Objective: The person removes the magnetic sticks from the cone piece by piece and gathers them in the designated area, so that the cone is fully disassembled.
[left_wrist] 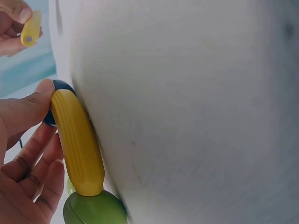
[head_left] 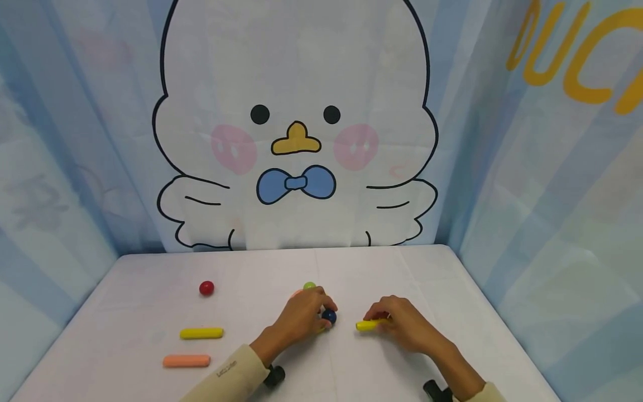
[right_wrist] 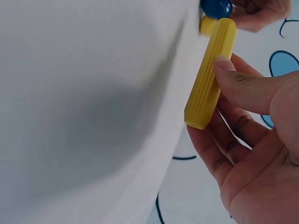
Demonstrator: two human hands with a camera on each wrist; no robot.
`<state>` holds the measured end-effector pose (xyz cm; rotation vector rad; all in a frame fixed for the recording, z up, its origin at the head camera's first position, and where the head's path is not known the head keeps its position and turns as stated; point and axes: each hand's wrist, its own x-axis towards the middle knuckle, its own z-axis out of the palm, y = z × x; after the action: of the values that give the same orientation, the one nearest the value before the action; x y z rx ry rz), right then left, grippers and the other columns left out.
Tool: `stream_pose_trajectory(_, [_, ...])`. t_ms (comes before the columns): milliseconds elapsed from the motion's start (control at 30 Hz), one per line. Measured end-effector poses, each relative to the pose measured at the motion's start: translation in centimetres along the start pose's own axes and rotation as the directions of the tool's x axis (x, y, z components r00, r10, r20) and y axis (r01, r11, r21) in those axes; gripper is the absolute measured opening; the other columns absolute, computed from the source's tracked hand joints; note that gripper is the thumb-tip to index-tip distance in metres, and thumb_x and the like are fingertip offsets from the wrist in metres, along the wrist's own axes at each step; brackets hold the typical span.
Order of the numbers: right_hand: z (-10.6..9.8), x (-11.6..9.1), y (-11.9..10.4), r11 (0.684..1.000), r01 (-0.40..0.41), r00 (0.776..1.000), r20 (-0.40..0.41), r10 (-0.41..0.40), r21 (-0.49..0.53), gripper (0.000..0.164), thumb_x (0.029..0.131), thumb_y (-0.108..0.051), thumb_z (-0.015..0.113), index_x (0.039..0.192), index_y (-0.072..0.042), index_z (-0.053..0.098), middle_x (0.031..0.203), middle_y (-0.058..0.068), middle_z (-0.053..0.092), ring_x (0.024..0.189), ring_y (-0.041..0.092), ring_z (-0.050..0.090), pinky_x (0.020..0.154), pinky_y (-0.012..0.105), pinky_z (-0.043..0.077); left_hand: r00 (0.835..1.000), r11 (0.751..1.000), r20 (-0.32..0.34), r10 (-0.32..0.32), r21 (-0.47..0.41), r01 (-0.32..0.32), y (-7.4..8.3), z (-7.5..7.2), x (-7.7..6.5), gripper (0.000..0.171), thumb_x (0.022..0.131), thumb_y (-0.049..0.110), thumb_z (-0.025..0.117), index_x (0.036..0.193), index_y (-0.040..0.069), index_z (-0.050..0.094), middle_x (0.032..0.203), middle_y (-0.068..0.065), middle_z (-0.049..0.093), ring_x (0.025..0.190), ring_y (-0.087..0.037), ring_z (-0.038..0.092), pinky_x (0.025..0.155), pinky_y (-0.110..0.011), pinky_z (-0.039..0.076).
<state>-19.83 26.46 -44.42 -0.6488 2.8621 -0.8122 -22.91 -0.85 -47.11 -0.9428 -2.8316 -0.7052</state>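
My left hand pinches a blue ball between thumb and fingers, just above the table. A yellow ribbed stick touches the blue ball at one end and a green ball at the other, as the left wrist view shows. My right hand holds another yellow stick by thumb and fingertips, its far end pointing at the blue ball. The head view leaves a small gap between that stick and the ball. Behind the left hand, a light green ball and an orange stick are partly hidden.
On the left of the white table lie a red ball, a yellow stick and an orange stick. Curtains with a cartoon duck hang behind and at both sides.
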Motion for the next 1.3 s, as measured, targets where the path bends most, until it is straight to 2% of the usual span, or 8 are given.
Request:
stream_pose_trajectory(167, [-1.2, -0.7, 1.2, 1.000, -0.024, 0.999, -0.043, 0.024, -0.001, 0.031, 0.090, 0.001, 0.079, 0.104, -0.026, 0.080, 0.099, -0.015, 0.073, 0.094, 0.008, 0.062, 0.088, 0.030, 0.055, 1.000, 1.000, -0.003, 0.005, 0.004, -0.005, 0.0, 0.1, 0.0, 0.030, 0.084, 0.023, 0.092, 0.113, 0.019, 0.082, 0.107, 0.005, 0.074, 0.090, -0.006, 0.064, 0.081, -0.024, 0.055])
stream_pose_trajectory(333, [-2.3, -1.4, 2.6, 1.000, 0.002, 0.996, -0.090, -0.003, -0.005, 0.030, 0.089, 0.002, 0.079, 0.105, -0.023, 0.080, 0.100, -0.013, 0.075, 0.093, 0.008, 0.064, 0.085, 0.029, 0.056, 1.000, 1.000, -0.012, 0.014, 0.002, -0.014, 0.0, 0.1, -0.1, 0.030, 0.084, 0.023, 0.092, 0.111, 0.018, 0.082, 0.106, 0.005, 0.074, 0.090, -0.006, 0.064, 0.080, -0.024, 0.055])
stream_pose_trajectory(767, [-3.9, -2.4, 6.0, 0.999, -0.032, 0.991, -0.133, 0.031, -0.007, 0.028, 0.088, 0.003, 0.080, 0.108, -0.017, 0.082, 0.104, -0.005, 0.077, 0.095, 0.016, 0.069, 0.082, 0.028, 0.059, 1.000, 1.000, -0.025, 0.018, 0.025, -0.017, -0.1, 0.2, 0.0, 0.029, 0.083, 0.023, 0.093, 0.110, 0.019, 0.082, 0.106, 0.005, 0.073, 0.091, -0.005, 0.063, 0.081, -0.023, 0.055])
stream_pose_trajectory(1100, [-4.5, -2.3, 9.0, 0.990, -0.122, 0.980, -0.164, 0.109, -0.074, 0.028, 0.087, 0.004, 0.081, 0.106, -0.016, 0.082, 0.106, -0.002, 0.079, 0.101, 0.021, 0.070, 0.087, 0.036, 0.059, 1.000, 0.999, -0.011, 0.011, 0.037, -0.010, 0.0, 0.2, 0.1, 0.030, 0.083, 0.024, 0.093, 0.112, 0.019, 0.082, 0.106, 0.005, 0.074, 0.091, -0.005, 0.063, 0.082, -0.024, 0.055])
stream_pose_trajectory(1300, [-4.4, -2.2, 9.8, 0.983, -0.171, 0.974, -0.164, 0.159, -0.062, 0.027, 0.087, 0.005, 0.080, 0.107, -0.014, 0.083, 0.107, 0.002, 0.078, 0.103, 0.025, 0.069, 0.091, 0.046, 0.059, 1.000, 1.000, -0.005, 0.003, 0.031, -0.003, 0.1, 0.1, 0.1, 0.030, 0.084, 0.025, 0.092, 0.112, 0.019, 0.082, 0.107, 0.005, 0.074, 0.094, -0.006, 0.064, 0.084, -0.025, 0.056])
